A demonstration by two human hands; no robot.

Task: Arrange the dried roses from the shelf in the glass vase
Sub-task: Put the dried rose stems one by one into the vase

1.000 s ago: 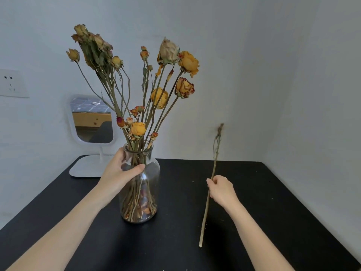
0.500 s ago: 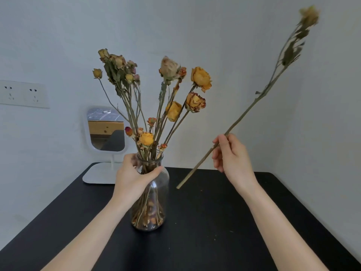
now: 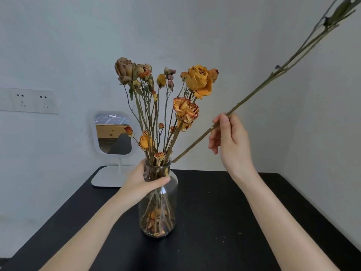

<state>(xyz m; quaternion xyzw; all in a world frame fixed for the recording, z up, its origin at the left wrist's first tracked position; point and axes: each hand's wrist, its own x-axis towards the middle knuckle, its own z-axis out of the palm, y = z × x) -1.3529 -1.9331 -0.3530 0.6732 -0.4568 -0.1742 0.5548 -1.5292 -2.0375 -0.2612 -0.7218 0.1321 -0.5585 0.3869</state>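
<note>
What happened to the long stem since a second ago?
The right hand lifted the stem from upright over the table, tilted its head up to the right and brought its cut end to the vase rim, not yet inside. It kept its grip throughout. The left hand stayed round the vase neck; the roses in it and the mirror stayed put.

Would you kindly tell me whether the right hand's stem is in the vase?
Out: the dried rose stem, pinched by the right hand, ends just outside the rim of the glass vase.
</note>
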